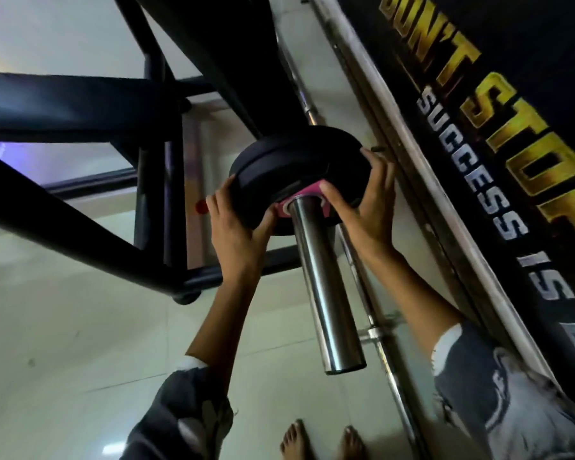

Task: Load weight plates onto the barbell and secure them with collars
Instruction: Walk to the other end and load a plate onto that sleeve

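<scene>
A shiny steel barbell sleeve points toward me at the centre of the head view. Two black weight plates sit stacked on it near its far end. The nearer plate has a pink hub ring around the sleeve. My left hand grips the left edge of the nearer plate, thumb by the pink ring. My right hand holds its right edge, fingers curled over the rim. No collar is visible on the sleeve.
A black steel rack frame fills the left side. A second thin chrome bar runs along the wall on the right, beside a dark banner with yellow lettering. My bare feet stand on pale floor tiles.
</scene>
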Action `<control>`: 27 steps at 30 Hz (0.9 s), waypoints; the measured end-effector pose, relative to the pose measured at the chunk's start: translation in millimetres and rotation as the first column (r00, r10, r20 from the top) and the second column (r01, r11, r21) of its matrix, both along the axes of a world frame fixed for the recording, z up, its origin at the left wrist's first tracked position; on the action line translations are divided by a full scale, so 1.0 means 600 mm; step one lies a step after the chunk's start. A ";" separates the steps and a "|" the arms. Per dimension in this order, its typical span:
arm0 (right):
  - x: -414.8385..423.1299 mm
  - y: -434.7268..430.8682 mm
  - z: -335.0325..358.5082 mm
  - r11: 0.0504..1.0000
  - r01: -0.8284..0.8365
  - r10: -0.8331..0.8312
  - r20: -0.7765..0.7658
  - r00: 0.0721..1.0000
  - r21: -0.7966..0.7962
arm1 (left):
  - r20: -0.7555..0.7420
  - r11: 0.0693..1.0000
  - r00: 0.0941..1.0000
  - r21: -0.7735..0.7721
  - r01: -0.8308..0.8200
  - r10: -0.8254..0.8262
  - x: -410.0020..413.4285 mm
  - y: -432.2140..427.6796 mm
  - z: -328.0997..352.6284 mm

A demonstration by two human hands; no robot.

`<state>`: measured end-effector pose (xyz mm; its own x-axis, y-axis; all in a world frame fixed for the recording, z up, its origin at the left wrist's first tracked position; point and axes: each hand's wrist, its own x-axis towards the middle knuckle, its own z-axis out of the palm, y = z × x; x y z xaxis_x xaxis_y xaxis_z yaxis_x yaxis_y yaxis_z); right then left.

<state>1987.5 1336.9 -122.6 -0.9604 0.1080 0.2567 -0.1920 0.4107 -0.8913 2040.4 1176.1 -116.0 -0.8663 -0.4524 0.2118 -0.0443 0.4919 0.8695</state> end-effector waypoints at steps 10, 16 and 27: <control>-0.015 0.032 0.008 0.998 -0.059 0.060 -0.050 0.997 0.021 | 0.019 0.983 0.996 -0.159 0.090 -0.088 -0.013 -0.031 0.008; -0.045 0.047 0.012 0.996 -0.077 0.082 -0.101 0.992 0.052 | -0.005 0.936 0.995 -0.338 0.093 -0.101 -0.033 -0.037 0.008; 0.074 0.065 -0.022 0.962 -0.074 0.095 0.066 0.993 -0.263 | -0.157 0.944 0.931 -0.041 0.328 -0.331 0.030 -0.018 -0.007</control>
<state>2031.7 1376.2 -135.6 -0.9847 0.0787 0.1554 -0.1425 0.1488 -0.9785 2058.2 1165.3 -120.0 -0.9206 -0.1434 0.3633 0.2606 0.4674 0.8448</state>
